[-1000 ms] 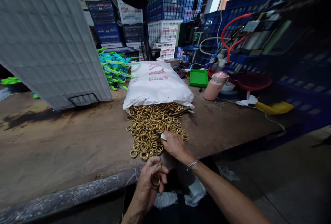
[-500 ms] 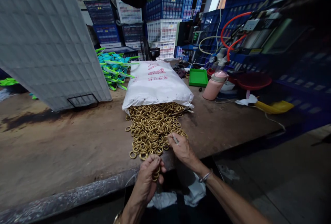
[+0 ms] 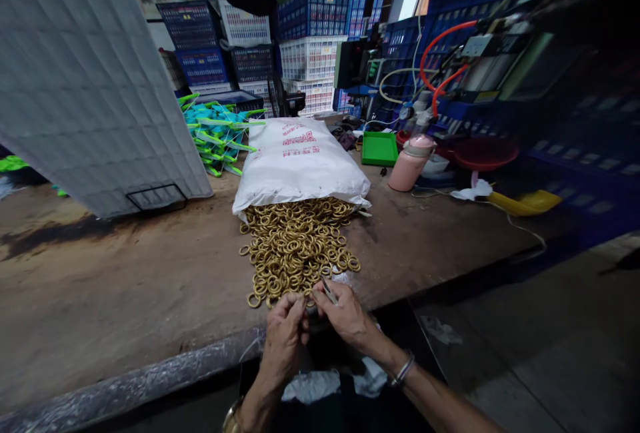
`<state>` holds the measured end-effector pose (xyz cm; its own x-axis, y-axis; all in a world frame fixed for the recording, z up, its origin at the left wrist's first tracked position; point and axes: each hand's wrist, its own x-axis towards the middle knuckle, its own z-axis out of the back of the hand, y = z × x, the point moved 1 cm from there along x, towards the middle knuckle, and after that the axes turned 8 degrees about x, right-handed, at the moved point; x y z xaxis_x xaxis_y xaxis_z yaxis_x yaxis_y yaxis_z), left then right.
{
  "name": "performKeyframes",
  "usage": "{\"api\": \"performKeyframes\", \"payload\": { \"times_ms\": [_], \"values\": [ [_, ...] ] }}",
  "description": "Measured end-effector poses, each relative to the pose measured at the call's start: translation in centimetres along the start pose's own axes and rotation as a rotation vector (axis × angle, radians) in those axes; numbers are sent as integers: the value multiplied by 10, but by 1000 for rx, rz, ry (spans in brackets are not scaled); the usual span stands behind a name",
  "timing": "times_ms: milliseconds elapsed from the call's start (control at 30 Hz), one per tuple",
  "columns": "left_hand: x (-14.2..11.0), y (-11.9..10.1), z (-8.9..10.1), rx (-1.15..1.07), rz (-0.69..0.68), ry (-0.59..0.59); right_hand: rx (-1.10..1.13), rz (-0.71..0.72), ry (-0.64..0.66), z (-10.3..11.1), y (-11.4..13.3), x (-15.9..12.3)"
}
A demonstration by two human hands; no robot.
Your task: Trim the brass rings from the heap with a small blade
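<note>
A heap of gold-coloured rings (image 3: 295, 246) spills from the mouth of a white printed sack (image 3: 303, 160) onto the table. At the near edge of that heap, my left hand (image 3: 285, 330) is closed, fingertips pinched together; the rings seen in it a moment ago are now mostly hidden by the fingers. Almost touching it, my right hand (image 3: 347, 316) is closed around a slim metal tool (image 3: 329, 292) that pokes out between thumb and forefinger. A ring seems to lie between the two sets of fingertips, but it is too small to be sure.
A tall grey-white padded panel (image 3: 105, 100) stands on the left, with green and blue plastic pieces (image 3: 215, 133) behind. To the right are a green tray (image 3: 380, 148), a pink bottle (image 3: 411, 165) and a yellow scoop (image 3: 525, 203). Stacked crates (image 3: 313, 56) fill the back.
My right hand has moved left and down from the heap to meet my left hand. My left hand has turned, so its rings no longer show. The view has shifted slightly.
</note>
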<state>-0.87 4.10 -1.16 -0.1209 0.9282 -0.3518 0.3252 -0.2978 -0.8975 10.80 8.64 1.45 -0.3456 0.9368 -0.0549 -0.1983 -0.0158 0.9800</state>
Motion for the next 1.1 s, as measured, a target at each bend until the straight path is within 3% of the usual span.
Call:
{"api": "performKeyframes", "payload": {
  "times_ms": [133, 367, 667, 867, 967, 1100],
  "values": [
    [1, 0, 2, 51, -5, -32, -83, 23, 21, 0, 1, -1],
    [-1, -4, 5, 120, -49, 26, -242, 218, 77, 1, 0, 1],
    [-8, -7, -2, 49, 38, 49, -61, 28, -17, -7, 3, 3],
    [-7, -7, -2, 120, 4, 20, -48, 29, 8, -5, 1, 5],
    [-7, -11, -2, 252, -86, 3, -96, 36, 53, -2, 2, 6],
    [-9, -16, -3, 413, -329, -4, -169, 35, 57, -2, 0, 6]
  ]
}}
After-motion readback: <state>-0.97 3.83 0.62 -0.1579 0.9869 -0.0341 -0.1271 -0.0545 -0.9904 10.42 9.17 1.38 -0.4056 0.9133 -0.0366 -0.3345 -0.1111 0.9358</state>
